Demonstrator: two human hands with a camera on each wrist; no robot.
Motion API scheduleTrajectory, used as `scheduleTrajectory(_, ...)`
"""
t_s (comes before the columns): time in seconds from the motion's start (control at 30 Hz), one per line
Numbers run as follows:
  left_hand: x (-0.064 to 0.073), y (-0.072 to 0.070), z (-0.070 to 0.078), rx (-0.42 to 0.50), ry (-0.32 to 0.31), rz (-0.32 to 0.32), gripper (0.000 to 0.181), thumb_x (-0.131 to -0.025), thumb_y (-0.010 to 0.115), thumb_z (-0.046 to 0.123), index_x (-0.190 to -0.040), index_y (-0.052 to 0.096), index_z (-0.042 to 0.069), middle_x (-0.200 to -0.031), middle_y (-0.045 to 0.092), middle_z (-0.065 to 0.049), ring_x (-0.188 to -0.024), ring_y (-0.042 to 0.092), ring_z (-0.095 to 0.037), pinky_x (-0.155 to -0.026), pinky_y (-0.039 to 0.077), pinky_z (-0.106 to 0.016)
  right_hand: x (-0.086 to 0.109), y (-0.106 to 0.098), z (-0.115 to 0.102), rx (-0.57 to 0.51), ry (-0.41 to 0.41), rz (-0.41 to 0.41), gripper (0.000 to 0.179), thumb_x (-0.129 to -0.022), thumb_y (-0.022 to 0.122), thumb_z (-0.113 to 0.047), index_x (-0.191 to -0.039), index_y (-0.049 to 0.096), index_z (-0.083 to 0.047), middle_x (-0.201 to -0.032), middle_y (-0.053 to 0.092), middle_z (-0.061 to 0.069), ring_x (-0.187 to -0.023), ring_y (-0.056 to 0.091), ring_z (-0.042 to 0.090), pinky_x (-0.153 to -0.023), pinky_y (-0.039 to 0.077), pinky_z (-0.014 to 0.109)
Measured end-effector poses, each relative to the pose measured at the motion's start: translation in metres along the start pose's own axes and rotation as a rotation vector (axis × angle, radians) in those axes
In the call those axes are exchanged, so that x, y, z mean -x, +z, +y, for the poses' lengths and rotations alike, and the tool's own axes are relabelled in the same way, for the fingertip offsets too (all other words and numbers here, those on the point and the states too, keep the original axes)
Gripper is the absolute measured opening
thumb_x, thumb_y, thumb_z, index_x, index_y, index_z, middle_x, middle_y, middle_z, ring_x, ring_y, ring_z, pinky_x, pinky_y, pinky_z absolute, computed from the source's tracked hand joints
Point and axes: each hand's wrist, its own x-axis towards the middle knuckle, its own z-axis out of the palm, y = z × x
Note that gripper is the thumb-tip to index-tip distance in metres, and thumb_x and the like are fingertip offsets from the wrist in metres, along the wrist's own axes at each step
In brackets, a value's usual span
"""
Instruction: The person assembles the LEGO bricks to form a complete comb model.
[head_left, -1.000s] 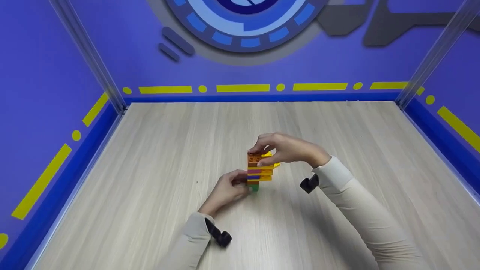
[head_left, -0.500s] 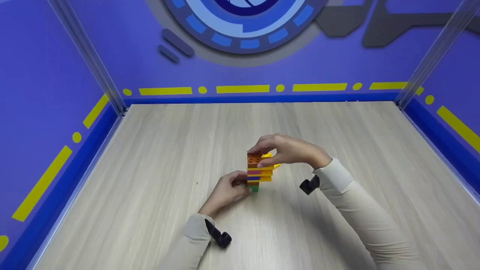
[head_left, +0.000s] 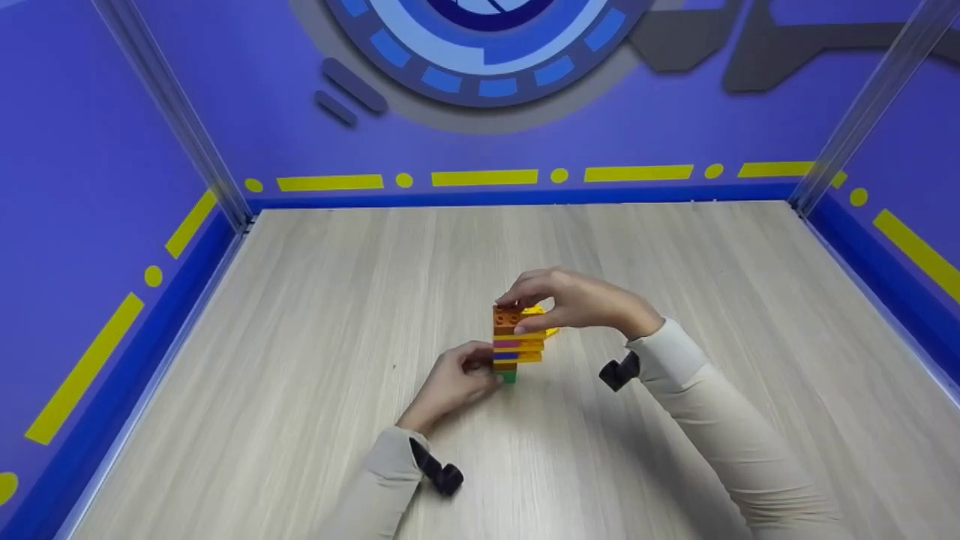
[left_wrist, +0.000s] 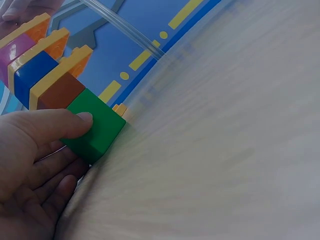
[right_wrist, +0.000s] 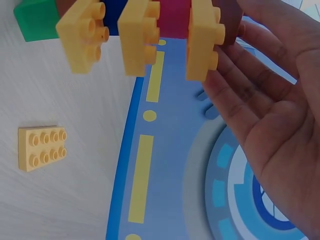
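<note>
A tower of toy bricks (head_left: 505,356) stands upright on the table, mixing brown, blue and magenta bricks with yellow plates that jut out to the right. At its base is a green brick (left_wrist: 102,122). My left hand (head_left: 454,371) grips that base, its thumb (left_wrist: 75,124) lying across the green face and the other fingers low behind it. From above, my right hand (head_left: 577,298) pinches the brown top brick (head_left: 504,320) between thumb and fingers. The right wrist view shows the studded ends of the yellow plates (right_wrist: 135,45) beside the right palm.
One loose yellow eight-stud plate (right_wrist: 44,147) lies on the wood-grain table (head_left: 337,300) close to the tower, partly hidden behind it in the head view. Blue-purple panels (head_left: 450,142) wall the table at the back and both sides.
</note>
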Motion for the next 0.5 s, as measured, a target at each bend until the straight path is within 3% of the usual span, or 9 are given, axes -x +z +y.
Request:
scheduleTrajectory(0.3, -0.001, 0.002, -0.002, 0.010, 0.004, 0.030, 0.040, -0.078, 0.071, 0.007, -0.118, 0.064, 0.009, -0.111, 0.067, -0.008, -0.097, 0.061, -0.018, -0.089, 0.051, -0.031, 0.007, -0.003, 0.007, -0.054, 0.055, 0.053, 0.037, -0.089, 0.067, -0.027, -0.121, 0.065, -0.008, -0.118, 0.065, 0.006, -0.109, 0.063, 0.024, -0.095, 0.052, 0.040)
scheduleTrajectory(0.5, -0.001, 0.002, -0.001, 0.007, -0.027, 0.045, 0.041, -0.078, 0.071, 0.008, -0.118, 0.062, 0.009, -0.112, 0.066, -0.007, -0.100, 0.061, -0.017, -0.090, 0.051, -0.030, 0.014, -0.005, 0.014, -0.050, 0.072, 0.100, 0.037, -0.090, 0.066, -0.029, -0.121, 0.066, -0.010, -0.118, 0.065, 0.005, -0.110, 0.062, 0.021, -0.096, 0.051, 0.038)
